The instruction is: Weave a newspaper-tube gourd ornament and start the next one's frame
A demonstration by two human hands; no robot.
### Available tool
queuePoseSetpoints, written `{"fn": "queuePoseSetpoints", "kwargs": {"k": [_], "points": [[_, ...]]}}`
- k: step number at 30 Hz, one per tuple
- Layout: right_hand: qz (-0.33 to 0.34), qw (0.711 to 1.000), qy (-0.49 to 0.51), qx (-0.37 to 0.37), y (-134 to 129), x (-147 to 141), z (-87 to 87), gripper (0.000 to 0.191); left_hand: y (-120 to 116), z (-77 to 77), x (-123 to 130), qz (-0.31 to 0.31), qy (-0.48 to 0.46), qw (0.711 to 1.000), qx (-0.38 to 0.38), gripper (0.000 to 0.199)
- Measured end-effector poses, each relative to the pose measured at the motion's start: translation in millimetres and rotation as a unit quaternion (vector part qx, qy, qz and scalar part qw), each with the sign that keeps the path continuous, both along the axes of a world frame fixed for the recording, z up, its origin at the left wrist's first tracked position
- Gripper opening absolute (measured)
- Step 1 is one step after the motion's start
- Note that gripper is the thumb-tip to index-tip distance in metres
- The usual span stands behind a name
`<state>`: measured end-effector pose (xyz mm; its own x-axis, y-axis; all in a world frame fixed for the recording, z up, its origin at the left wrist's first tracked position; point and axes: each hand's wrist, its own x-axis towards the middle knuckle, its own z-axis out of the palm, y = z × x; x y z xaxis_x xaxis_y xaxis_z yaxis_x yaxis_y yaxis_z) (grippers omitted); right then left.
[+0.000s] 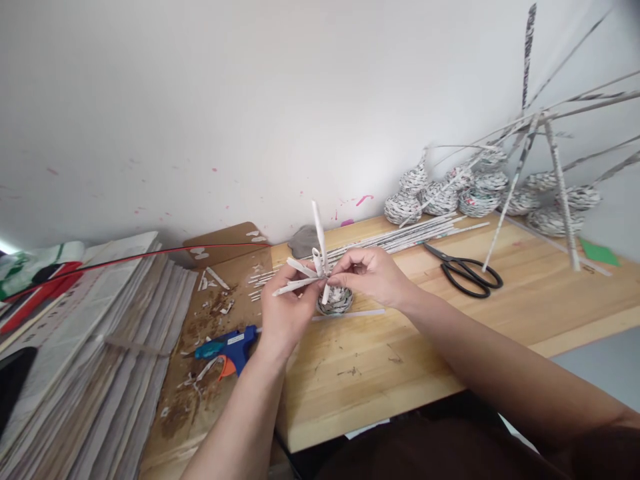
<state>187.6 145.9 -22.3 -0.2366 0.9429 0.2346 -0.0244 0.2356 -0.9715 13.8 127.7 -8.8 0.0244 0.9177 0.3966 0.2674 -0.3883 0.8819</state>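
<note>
Above the wooden table I hold a bundle of rolled paper tubes whose white ends fan out in several directions. My left hand is closed around the lower part of the bundle. With thumb and finger pinched, my right hand grips the bundle from the right; exactly which strip it holds is hidden. Just below and behind the fingers, a small woven paper piece shows in part; whether it joins the tubes I cannot tell.
Long paper sticks lie behind my hands. Black scissors rest to the right, near woven paper gourds and a paper-stick frame. On the left are a blue glue gun, brown cardboard with scraps, and stacked newspapers.
</note>
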Motion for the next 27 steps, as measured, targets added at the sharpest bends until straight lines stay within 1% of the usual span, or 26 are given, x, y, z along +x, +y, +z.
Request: {"fn": "queuePoseSetpoints", "kwargs": {"k": [5,8,10,11,13,15,19,21,23,25,27], "points": [[-0.021,0.999,-0.031,0.007,-4,-3,1.0,0.032,0,-0.6,0,-0.019,-0.023,0.999,-0.025,0.013],[-0.036,0.998,-0.031,0.030,-7,-6,-0.8,0.034,1,0.7,-2,-0.029,-0.006,0.999,-0.029,0.013],[-0.044,0.996,-0.055,0.055,-9,-7,-1.8,0.035,2,0.9,-3,-0.048,-0.008,0.998,-0.035,0.014],[-0.051,0.992,-0.080,0.079,-10,-7,-2.0,0.031,3,0.4,-3,-0.057,-0.014,0.998,-0.037,0.014],[-0.083,0.977,-0.137,0.143,-11,-7,-2.1,0.015,5,-1.9,-4,-0.070,-0.030,0.996,-0.048,0.016],[-0.115,0.958,-0.175,0.194,-12,-8,-2.6,0.014,7,-5.0,-5,-0.083,-0.054,0.993,-0.066,0.020],[-0.131,0.948,-0.182,0.226,-10,-7,-5.9,0.003,6,-9.1,-3,-0.115,-0.096,0.986,-0.075,0.024],[-0.144,0.943,-0.178,0.243,-8,-6,-8.1,0.003,4,-9.4,0,-0.111,-0.091,0.987,-0.076,0.029],[-0.158,0.939,-0.176,0.250,-6,-5,-9.5,0.002,3,-9.7,2,-0.098,-0.088,0.988,-0.078,0.043],[-0.162,0.941,-0.174,0.242,-6,-5,-9.8,0.006,4,-11.1,4,-0.079,-0.088,0.990,-0.075,0.052],[-0.157,0.945,-0.177,0.227,-7,-5,-9.1,0.007,6,-13.7,5,-0.055,-0.086,0.992,-0.068,0.054]]}}
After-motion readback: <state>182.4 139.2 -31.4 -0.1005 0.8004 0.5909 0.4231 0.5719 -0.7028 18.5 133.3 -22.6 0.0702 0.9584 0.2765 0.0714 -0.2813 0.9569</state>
